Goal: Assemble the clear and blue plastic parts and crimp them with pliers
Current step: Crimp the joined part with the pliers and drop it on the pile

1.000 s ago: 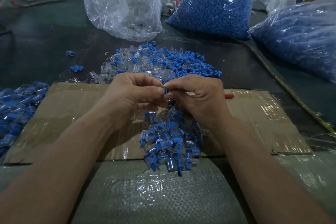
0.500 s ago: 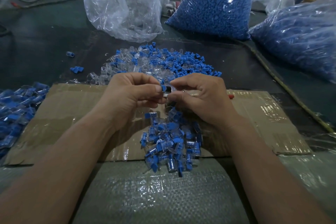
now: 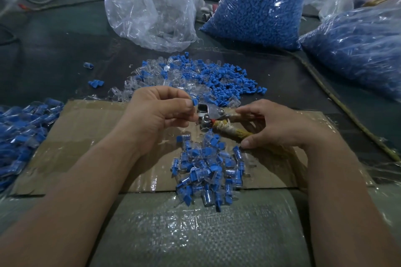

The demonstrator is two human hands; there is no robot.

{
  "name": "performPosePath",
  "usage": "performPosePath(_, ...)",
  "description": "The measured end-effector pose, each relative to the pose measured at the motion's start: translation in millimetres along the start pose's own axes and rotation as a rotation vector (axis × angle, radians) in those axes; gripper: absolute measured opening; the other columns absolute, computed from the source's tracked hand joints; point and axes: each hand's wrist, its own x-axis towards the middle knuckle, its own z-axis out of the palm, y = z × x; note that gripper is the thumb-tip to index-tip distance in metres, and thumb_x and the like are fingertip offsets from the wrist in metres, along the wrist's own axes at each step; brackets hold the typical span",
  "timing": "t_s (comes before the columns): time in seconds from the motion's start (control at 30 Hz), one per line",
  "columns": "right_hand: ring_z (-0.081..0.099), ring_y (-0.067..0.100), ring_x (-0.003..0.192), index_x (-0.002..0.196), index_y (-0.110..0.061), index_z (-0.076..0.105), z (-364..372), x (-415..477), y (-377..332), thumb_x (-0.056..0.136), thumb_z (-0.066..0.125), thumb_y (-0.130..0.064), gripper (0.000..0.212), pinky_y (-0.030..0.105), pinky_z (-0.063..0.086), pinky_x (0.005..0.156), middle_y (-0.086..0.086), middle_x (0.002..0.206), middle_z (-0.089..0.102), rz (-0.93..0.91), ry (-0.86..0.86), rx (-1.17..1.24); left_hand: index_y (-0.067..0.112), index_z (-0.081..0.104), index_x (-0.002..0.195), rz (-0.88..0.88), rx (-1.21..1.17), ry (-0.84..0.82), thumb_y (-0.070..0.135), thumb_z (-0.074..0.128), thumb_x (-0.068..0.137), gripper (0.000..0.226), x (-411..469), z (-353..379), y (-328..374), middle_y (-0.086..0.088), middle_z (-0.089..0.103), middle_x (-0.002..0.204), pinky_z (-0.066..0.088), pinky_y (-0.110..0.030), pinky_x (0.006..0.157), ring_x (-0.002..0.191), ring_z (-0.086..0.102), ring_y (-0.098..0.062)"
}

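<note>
The left hand [image 3: 160, 112] pinches a small joined blue-and-clear plastic part [image 3: 194, 102] at the tips of its fingers [image 3: 173, 94], which are clenched on it; the part is held just beside the steel head of the metal pliers with cord-wrapped handles [image 3: 217, 120], judged to be on offer for crimping; whether it has entered the head cannot be told. The right hand [image 3: 282, 130] grasps the pliers by both handles, thumb beneath and fingers [image 3: 249, 112] along the upper one, so a squeeze can follow; the handles stand spread. Both hands work low over the flat brown cardboard sheet [image 3: 86, 136] on the dark desk [image 3: 54, 50]. A heap of assembled blue-and-clear pieces [image 3: 208, 171] lies below the hands on the cardboard, placed where finished work can drop. A loose mixed pile of clear and blue parts [image 3: 195, 78] lies beyond the cardboard's far edge, near enough for picking; the crimp appears not yet made.
</note>
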Motion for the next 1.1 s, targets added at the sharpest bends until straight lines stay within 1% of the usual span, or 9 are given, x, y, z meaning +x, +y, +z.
performPosePath(0.23, 0.043, 0.0, 0.085, 0.121, -0.033, 0.055, 2.7, 0.5, -8.5, 0.061, 0.079, -0.039, 0.065, 0.02, 0.033, 0.064, -0.02, 0.095, 0.043, -0.008, 0.08, -0.06, 0.004, 0.061, 0.073, -0.024, -0.02, -0.001, 0.008, 0.065, 0.061, 0.013, -0.1, 2.3, 0.4, -0.008, 0.068, 0.063, 0.051, -0.018, 0.05, 0.062, 0.068, -0.019)
performPosePath(0.47, 0.044, 0.004, 0.071, 0.108, -0.023, 0.063, 6.7, 0.9, -23.7, 0.074, 0.069, -0.029, 0.034, 0.021, 0.033, 0.057, -0.015, 0.078, 0.047, -0.048, 0.126, -0.197, 0.002, 0.058, 0.078, -0.017, -0.07, 0.022, 0.006, 0.062, 0.061, 0.018, -2.5, 4.6, -0.2, -0.007, 0.067, 0.064, 0.052, -0.018, 0.051, 0.064, 0.068, -0.018)
performPosePath(0.6, 0.046, 0.01, 0.074, 0.099, -0.018, 0.062, 11.2, 3.1, -25.4, 0.078, 0.061, -0.016, 0.021, 0.027, 0.039, 0.061, -0.008, 0.08, 0.049, -0.045, 0.165, -0.317, 0.003, 0.058, 0.078, -0.005, -0.088, 0.036, 0.006, 0.061, 0.063, 0.015, -1.9, 4.7, -1.3, -0.008, 0.067, 0.065, 0.052, -0.018, 0.051, 0.064, 0.068, -0.018)
performPosePath(0.67, 0.046, 0.009, 0.075, 0.095, -0.017, 0.06, 11.7, 3.7, -24.8, 0.078, 0.06, -0.012, 0.018, 0.026, 0.039, 0.062, -0.007, 0.082, 0.049, -0.061, 0.177, -0.283, 0.003, 0.058, 0.078, 0.004, -0.101, 0.048, 0.005, 0.061, 0.063, 0.015, -1.2, 4.5, -1.9, -0.008, 0.068, 0.065, 0.052, -0.017, 0.051, 0.064, 0.068, -0.018)
performPosePath(0.73, 0.042, 0.006, 0.073, 0.094, -0.018, 0.057, 10.4, 4.1, -23.8, 0.078, 0.06, -0.01, 0.017, 0.02, 0.034, 0.061, -0.007, 0.083, 0.047, -0.094, 0.212, -0.249, 0.004, 0.058, 0.078, 0.031, -0.116, 0.072, 0.006, 0.061, 0.063, 0.015, -0.5, 4.6, -2.6, -0.007, 0.068, 0.065, 0.052, -0.017, 0.051, 0.064, 0.069, -0.018)
performPosePath(0.83, 0.037, 0.007, 0.072, 0.098, -0.017, 0.055, 10.7, 4.8, -24.4, 0.077, 0.059, -0.007, 0.023, 0.017, 0.029, 0.059, -0.007, 0.082, 0.042, -0.152, 0.372, -0.211, 0.005, 0.059, 0.076, 0.088, -0.116, 0.123, 0.007, 0.061, 0.064, 0.013, 2.2, 3.2, -2.4, -0.005, 0.068, 0.064, 0.052, -0.016, 0.052, 0.065, 0.069, -0.016)
performPosePath(0.93, 0.039, 0.01, 0.077, 0.1, -0.019, 0.054, 14.1, 2.5, -30.7, 0.073, 0.06, -0.005, 0.031, 0.013, 0.028, 0.062, -0.009, 0.082, 0.04, -0.19, 0.508, -0.072, 0.005, 0.059, 0.079, 0.126, -0.115, 0.164, 0.007, 0.061, 0.067, 0.013, 3.4, 1.4, -2.7, -0.004, 0.069, 0.066, 0.051, -0.015, 0.053, 0.067, 0.069, -0.015)
performPosePath(1.0, 0.04, 0.01, 0.077, 0.096, -0.023, 0.048, 17.2, 1.3, -34.8, 0.072, 0.06, -0.006, 0.032, 0.009, 0.029, 0.065, -0.013, 0.081, 0.04, -0.202, 0.516, -0.021, 0.004, 0.059, 0.082, 0.148, -0.114, 0.18, 0.006, 0.061, 0.071, 0.012, 2.8, 2.3, -4.7, -0.005, 0.07, 0.069, 0.051, -0.015, 0.054, 0.07, 0.07, -0.016)
performPosePath(1.1, 0.043, 0.007, 0.076, 0.095, -0.028, 0.045, 22.1, 1.1, -39.2, 0.072, 0.06, -0.01, 0.033, 0.014, 0.031, 0.062, -0.016, 0.083, 0.043, -0.206, 0.457, 0.015, 0.005, 0.06, 0.083, 0.176, -0.118, 0.19, 0.01, 0.063, 0.068, 0.015, 1.7, 4.4, -6.7, -0.004, 0.07, 0.07, 0.051, -0.015, 0.055, 0.071, 0.07, -0.016)
